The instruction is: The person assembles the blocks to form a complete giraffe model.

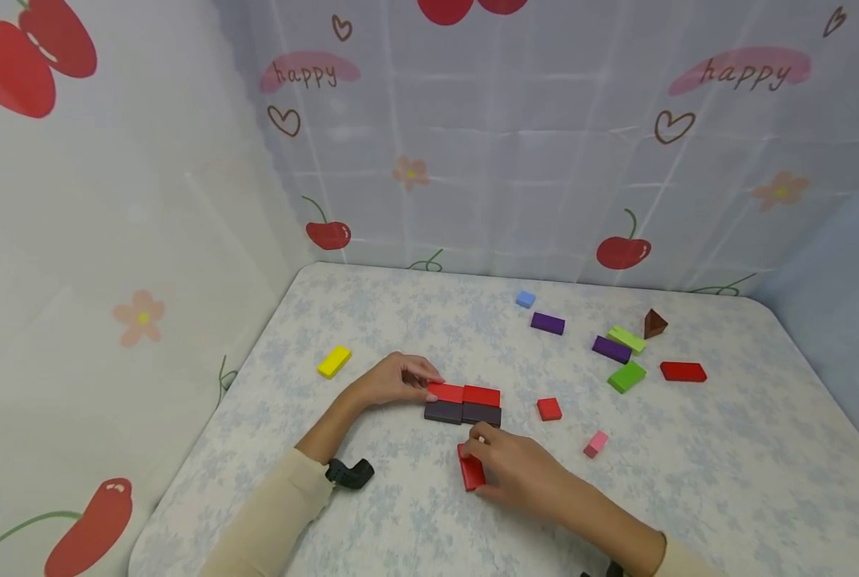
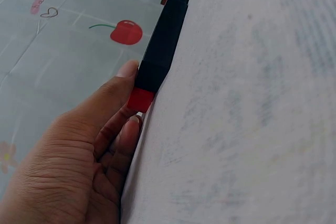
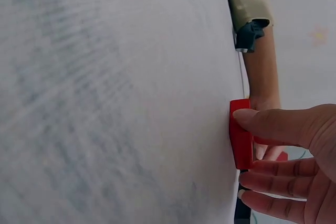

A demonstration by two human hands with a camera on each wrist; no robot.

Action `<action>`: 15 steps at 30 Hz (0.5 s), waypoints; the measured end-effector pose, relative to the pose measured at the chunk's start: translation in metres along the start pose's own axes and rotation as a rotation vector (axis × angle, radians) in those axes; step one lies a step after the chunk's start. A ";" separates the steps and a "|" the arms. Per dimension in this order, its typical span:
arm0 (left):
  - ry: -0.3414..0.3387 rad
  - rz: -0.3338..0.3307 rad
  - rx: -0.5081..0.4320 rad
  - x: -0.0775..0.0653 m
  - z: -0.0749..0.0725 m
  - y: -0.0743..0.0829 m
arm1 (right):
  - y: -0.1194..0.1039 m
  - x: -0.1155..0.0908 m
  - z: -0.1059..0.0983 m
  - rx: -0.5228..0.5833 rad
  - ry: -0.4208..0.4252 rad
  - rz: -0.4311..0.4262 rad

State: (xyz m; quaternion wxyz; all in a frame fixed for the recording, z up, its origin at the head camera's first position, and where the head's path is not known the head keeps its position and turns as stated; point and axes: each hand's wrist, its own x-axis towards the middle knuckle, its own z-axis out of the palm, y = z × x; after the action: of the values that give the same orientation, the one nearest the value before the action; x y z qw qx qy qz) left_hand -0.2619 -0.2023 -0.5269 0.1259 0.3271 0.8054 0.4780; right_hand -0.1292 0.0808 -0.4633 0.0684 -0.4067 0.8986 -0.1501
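Observation:
Two red blocks (image 1: 481, 396) lie end to end behind two black blocks (image 1: 443, 412), long sides together, in the middle of the table. With thumb and fingertips, my left hand (image 1: 399, 379) pinches the left end of the left red block (image 1: 445, 392). In the left wrist view the end of that red block (image 2: 140, 99) shows beside the black block (image 2: 157, 51). In front of the group, my right hand (image 1: 519, 471) grips another red block (image 1: 470, 471). The right wrist view shows the thumb across this red block (image 3: 241, 142), fingers at its far side.
A yellow block (image 1: 334, 362) lies at the left. To the right are a small red block (image 1: 549, 409), a pink block (image 1: 596, 444), a long red block (image 1: 683, 372), green blocks (image 1: 627, 377), purple blocks (image 1: 548, 323), a brown wedge (image 1: 655, 324) and a blue block (image 1: 526, 299).

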 end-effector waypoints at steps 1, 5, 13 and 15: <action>-0.001 -0.001 -0.002 0.000 0.000 0.000 | 0.001 -0.001 -0.001 0.004 -0.003 -0.005; -0.002 -0.001 -0.011 0.000 0.000 0.000 | 0.004 -0.008 -0.006 0.026 -0.013 -0.037; -0.002 0.014 0.001 0.000 -0.001 0.000 | 0.006 0.000 0.001 0.048 -0.002 -0.128; 0.006 0.017 0.004 0.001 -0.001 0.000 | 0.004 0.006 0.002 0.033 -0.008 -0.131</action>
State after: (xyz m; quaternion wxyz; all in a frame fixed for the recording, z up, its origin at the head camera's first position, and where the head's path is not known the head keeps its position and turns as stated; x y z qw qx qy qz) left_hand -0.2630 -0.2024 -0.5269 0.1187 0.3327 0.8039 0.4784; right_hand -0.1353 0.0778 -0.4664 0.0686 -0.4639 0.8672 -0.1676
